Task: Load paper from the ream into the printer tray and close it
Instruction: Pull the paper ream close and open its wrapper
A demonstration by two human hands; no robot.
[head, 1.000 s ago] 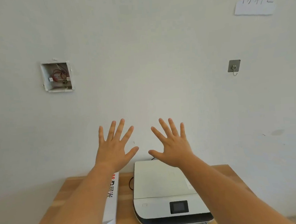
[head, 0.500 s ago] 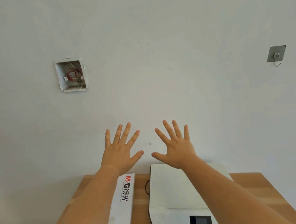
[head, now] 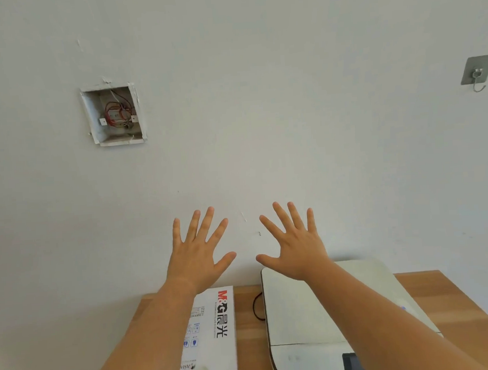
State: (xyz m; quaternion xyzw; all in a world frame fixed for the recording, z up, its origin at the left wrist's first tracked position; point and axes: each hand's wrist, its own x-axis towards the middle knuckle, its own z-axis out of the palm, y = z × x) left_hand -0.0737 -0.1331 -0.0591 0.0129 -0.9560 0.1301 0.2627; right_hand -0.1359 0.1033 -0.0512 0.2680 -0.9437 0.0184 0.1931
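My left hand [head: 197,253] and my right hand [head: 296,246] are raised side by side in front of the wall, fingers spread, holding nothing. Below them a wrapped white ream of paper [head: 215,338] with red and black print lies on the wooden table [head: 458,300]; my left forearm crosses its left side. To the ream's right stands a white printer [head: 299,313], lid down, with a small dark screen [head: 352,364] at its front. My right forearm passes over the printer. The printer's tray is out of view.
A black cable [head: 256,307] loops on the table between ream and printer. The white wall behind carries an open junction box with loose wires [head: 113,115] and a metal hook [head: 477,73]. The table's far edge meets the wall.
The view has shifted left and slightly up, so the printer and the ream sit lower and further right. Both hands stay spread and empty in the same pose.
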